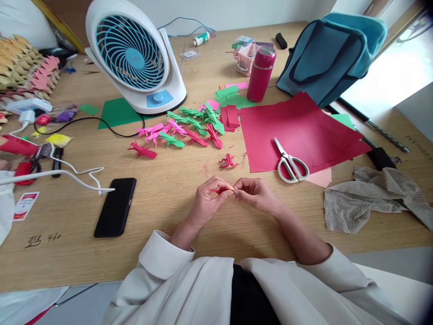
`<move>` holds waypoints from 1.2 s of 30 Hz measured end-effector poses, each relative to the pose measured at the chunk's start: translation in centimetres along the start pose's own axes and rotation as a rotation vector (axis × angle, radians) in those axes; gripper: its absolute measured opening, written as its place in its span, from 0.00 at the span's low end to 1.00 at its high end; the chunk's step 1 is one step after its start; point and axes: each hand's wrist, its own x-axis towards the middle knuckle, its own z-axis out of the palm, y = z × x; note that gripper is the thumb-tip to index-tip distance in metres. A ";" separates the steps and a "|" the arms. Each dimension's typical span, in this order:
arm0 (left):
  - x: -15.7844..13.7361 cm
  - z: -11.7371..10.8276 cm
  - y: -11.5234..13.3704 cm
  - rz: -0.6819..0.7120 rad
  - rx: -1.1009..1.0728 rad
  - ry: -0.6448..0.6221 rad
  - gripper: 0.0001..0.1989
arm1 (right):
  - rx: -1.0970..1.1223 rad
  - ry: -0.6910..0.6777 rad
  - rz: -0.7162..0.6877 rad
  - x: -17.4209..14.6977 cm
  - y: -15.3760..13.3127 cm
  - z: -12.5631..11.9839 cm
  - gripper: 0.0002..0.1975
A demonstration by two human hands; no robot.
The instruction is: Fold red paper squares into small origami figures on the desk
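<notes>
My left hand (212, 197) is closed on a small piece of folded red paper (216, 191), most of it hidden by the fingers. My right hand (252, 194) pinches the right end of that same paper, so the fingertips of both hands meet. Just beyond them a red folded paper figure (228, 160) rests on the wooden table. Farther back lies a cluster of green folded paper figures (199, 119), with pink figures (154, 132) and red figures (214, 135) among them. Right of my hands, scissors (290, 163) with white handles lie on large red paper sheets (264, 131).
A white fan (135, 58) stands at the back left, and a black phone (115, 207) lies left of my hands. A red thermos (261, 74) and a teal bag (328, 58) stand at the back right. A grey cloth (358, 198) lies at the right.
</notes>
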 end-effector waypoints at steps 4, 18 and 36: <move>0.0 0.1 -0.1 0.008 -0.036 -0.001 0.04 | -0.028 0.003 0.001 0.0 0.2 0.0 0.13; 0.0 -0.3 -0.3 0.019 0.018 0.029 0.06 | -0.027 0.031 0.026 0.1 0.1 -0.1 0.16; -0.1 -0.4 0.0 0.075 0.222 0.035 0.04 | 0.001 0.024 0.101 0.0 -0.5 -0.1 0.18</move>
